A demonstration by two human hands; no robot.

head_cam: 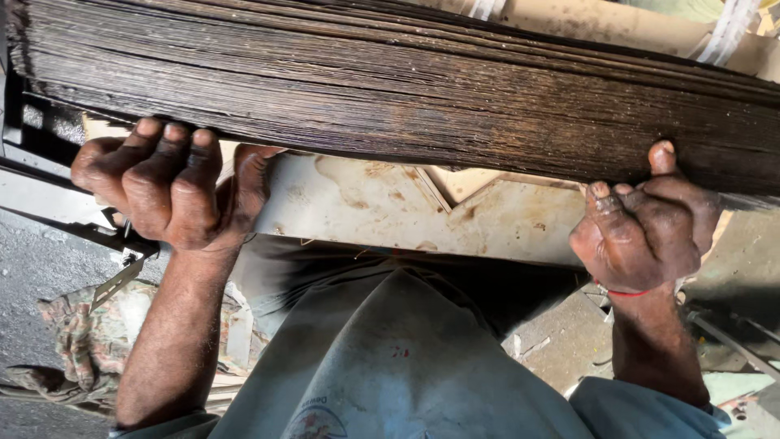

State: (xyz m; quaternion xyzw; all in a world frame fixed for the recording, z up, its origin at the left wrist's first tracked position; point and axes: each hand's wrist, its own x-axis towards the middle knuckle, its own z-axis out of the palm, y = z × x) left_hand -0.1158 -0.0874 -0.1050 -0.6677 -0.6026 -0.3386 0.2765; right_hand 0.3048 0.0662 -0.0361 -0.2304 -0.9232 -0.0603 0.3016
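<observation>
A thick stack of thin dark sheets [406,97] fills the top of the view, its layered edge facing me. My left hand [166,187] grips the stack's lower edge at the left, fingers curled up against it and thumb beneath. My right hand [642,223] holds the lower edge at the right, fingers bent under the stack and thumb raised against its face. A red thread circles my right wrist. Below the stack lies a worn, pale metal surface [382,211].
A crumpled patterned cloth [85,341] lies on the grey floor at the lower left. Strapped cardboard tubes or bundles [634,28] rest behind the stack at the top right. Metal scraps and debris [731,341] lie at the lower right. My light blue shirt fills the bottom centre.
</observation>
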